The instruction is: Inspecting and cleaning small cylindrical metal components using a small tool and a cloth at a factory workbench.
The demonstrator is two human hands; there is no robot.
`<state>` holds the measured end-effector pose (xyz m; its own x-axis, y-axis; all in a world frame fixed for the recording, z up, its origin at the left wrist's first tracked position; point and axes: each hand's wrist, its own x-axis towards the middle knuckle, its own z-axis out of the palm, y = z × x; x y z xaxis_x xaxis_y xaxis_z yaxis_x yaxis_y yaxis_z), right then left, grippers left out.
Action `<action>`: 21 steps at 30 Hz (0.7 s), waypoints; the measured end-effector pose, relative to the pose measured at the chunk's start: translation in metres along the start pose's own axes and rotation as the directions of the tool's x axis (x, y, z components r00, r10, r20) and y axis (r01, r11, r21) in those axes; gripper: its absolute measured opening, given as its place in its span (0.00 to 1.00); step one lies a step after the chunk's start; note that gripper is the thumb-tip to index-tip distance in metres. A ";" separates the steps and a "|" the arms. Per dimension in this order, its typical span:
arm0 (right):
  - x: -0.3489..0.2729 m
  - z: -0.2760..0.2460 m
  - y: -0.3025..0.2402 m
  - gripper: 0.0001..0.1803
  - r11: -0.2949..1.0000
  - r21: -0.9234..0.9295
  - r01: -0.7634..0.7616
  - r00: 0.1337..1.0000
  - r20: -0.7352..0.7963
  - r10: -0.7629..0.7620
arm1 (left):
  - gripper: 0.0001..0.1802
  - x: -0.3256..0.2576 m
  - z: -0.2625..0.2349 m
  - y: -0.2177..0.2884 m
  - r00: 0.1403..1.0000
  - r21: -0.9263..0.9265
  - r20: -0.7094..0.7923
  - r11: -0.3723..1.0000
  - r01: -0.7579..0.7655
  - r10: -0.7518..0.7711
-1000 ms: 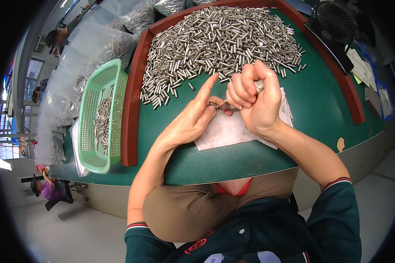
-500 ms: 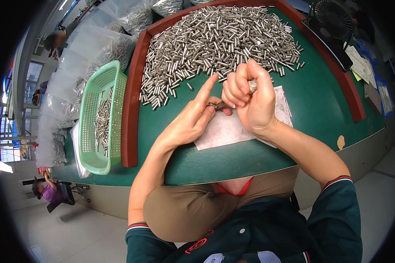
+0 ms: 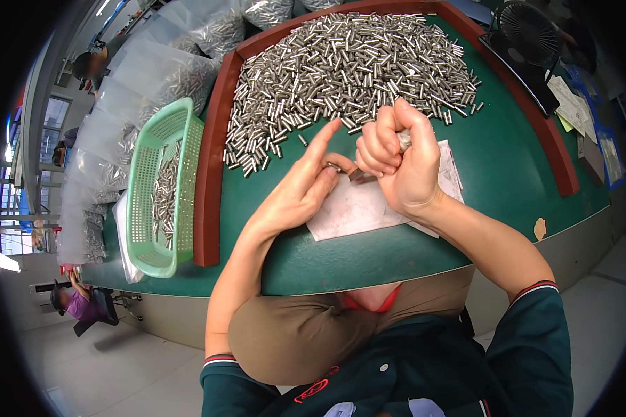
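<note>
1. The left hand [image 3: 300,193] has its grip closed on 1 small metal pin [image 3: 333,167], pinched between the thumb and a bent finger; the index finger points up toward the pile.
2. The right hand [image 3: 405,161] has its grip closed in a fist around a tool [image 3: 405,137], whose pale end shows at the top. A flat brownish piece [image 3: 355,174] lies between the 2 hands; whether it belongs to the tool, I cannot tell.
3. The held pin is above the near edge of a stained pale sheet [image 3: 355,214], which lies on the green bench [image 3: 511,167].
4. Beyond the hands, a large pile of pins [image 3: 355,69] spreads inside a dark red wooden border [image 3: 210,167].
5. Left of the border stands a green basket [image 3: 140,208] with more pins inside, beside clear bags [image 3: 167,80].
6. A black fan [image 3: 530,33] stands at the far right.
</note>
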<state>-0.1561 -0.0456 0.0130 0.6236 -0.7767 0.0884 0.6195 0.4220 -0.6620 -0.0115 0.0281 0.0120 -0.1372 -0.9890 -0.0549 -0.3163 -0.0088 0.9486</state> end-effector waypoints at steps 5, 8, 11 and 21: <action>-0.004 -0.005 0.004 0.23 0.994 -0.101 -0.050 0.999 0.010 0.051 | 0.11 0.002 -0.028 -0.004 0.892 -0.244 -0.431 0.969 0.029 -0.136; -0.005 -0.004 0.007 0.23 0.990 -0.130 -0.060 0.998 0.012 0.062 | 0.09 0.005 -0.029 -0.010 0.821 0.221 -0.570 0.968 0.120 0.028; -0.005 -0.004 0.007 0.23 0.985 -0.166 -0.044 0.999 0.010 0.046 | 0.15 0.009 -0.021 -0.009 0.806 0.611 -0.577 0.726 0.317 0.133; -0.002 -0.005 0.006 0.23 0.988 -0.131 -0.078 0.997 -0.025 0.076 | 0.07 0.009 -0.018 -0.007 0.863 0.551 -0.494 0.806 0.215 0.107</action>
<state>-0.1557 -0.0441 0.0054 0.6566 -0.7540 0.0193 0.5009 0.4168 -0.7585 0.0069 0.0166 0.0102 0.3112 -0.9273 0.2082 -0.8019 -0.1386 0.5812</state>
